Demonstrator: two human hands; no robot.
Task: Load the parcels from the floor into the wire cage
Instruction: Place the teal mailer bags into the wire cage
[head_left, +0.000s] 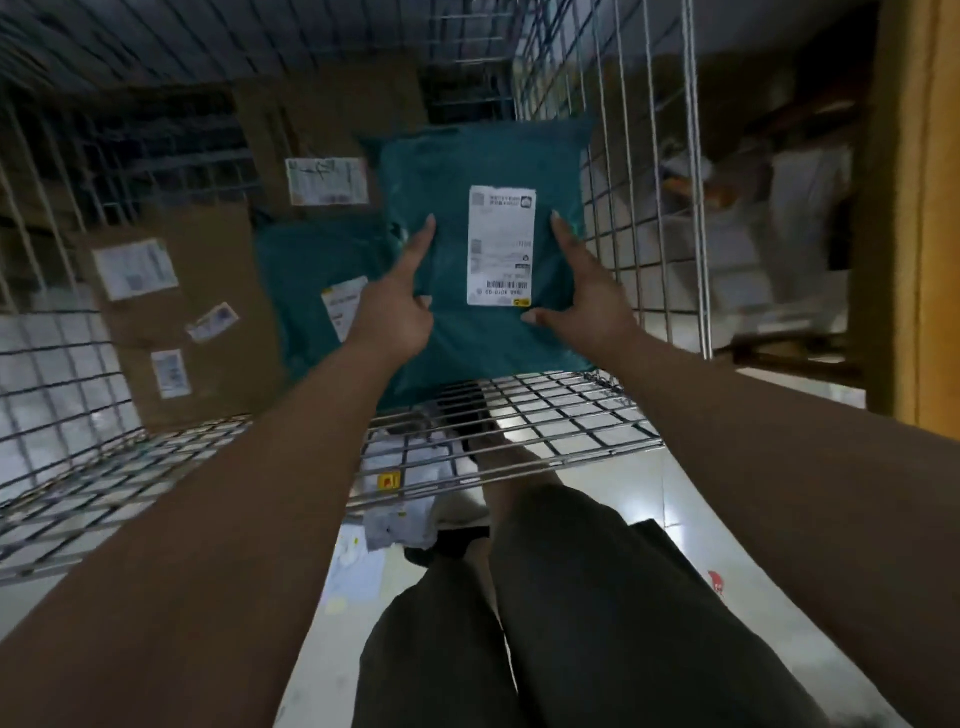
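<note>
Head view: I have the teal parcel (441, 171) in both hands, past the cage's front mesh panel (519, 415) and inside the wire cage, not set down yet. Left hand (397, 306) is on its left edge and right hand (582, 301) on its right edge, both on the lower half and about level, so neither is nearer. On each, the thumb presses the front face near the label and the index finger lies straight up the side. The other fingers are hidden behind the bag, so I read this as a two-sided pinch, not a full wrap. The long axis runs straight away from me, label facing up at me, and most of the bag sits ahead of the grip. The next move is forward and down along that axis. The right wire wall (639, 208) is just beside the parcel's right edge, with little margin there. A second teal parcel (306, 280) lies just left of it, partly overlapped. Cardboard boxes fill the left side (208, 291) and the back (322, 135), so the free slot looks to be front-right. More parcels on the floor (405, 467) show through the mesh by my legs. The frame is motion-blurred and the cage floor under the bag is hidden.
</note>
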